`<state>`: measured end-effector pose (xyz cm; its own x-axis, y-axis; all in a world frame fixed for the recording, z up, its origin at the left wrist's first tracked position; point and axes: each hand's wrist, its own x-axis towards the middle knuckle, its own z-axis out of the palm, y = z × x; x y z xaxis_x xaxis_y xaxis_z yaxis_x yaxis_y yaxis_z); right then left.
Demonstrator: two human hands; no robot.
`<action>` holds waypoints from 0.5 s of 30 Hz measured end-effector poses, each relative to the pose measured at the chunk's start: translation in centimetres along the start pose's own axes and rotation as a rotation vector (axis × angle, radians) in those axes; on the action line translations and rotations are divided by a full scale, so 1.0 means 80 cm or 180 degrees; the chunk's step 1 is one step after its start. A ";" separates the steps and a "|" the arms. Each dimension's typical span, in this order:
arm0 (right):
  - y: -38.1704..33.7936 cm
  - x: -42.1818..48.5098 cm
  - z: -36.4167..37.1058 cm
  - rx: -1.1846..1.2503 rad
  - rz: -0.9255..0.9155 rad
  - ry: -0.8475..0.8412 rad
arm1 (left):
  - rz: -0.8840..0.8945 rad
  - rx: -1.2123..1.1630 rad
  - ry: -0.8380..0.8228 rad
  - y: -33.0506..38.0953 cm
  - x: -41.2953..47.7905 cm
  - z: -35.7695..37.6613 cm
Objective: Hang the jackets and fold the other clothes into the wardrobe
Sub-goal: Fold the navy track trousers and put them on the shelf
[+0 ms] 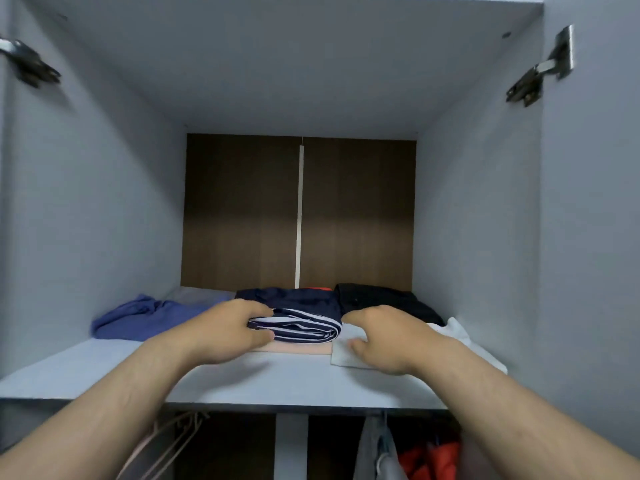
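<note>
A folded navy garment with white stripes (301, 329) lies on a pink folded cloth (298, 348) on the wardrobe's upper shelf (242, 379). My left hand (225, 330) grips the striped garment's left end, thumb on top and fingers beneath. My right hand (384, 337) sits just right of it, fingers loosely curled over a white folded cloth (453, 332), holding nothing that I can see. Behind lie a dark navy garment (298, 297), a black one (381, 299) and a crumpled blue one (138, 318) at the left.
The shelf is boxed in by grey side walls and a brown back panel (242, 216). Door hinges (540, 71) stick out on both sides. Below the shelf hang a grey garment (375, 448), an orange one (433, 459) and bare pink hangers (166, 441).
</note>
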<state>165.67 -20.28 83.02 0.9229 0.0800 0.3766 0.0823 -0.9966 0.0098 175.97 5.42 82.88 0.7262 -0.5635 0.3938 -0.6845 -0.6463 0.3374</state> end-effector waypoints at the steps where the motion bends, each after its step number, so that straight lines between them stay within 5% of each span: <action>1: 0.000 -0.012 0.000 -0.0039 -0.0031 -0.0001 | -0.0034 0.0041 0.0039 0.007 -0.013 0.002; 15: -0.073 -0.112 0.032 0.0766 -0.0404 0.0003 | -0.0777 0.0428 0.0158 0.074 -0.196 0.016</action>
<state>157.86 -15.10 77.24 0.8992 0.2038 0.3872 0.2844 -0.9447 -0.1635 160.62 9.76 77.59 0.8623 -0.3589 0.3574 -0.4725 -0.8242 0.3122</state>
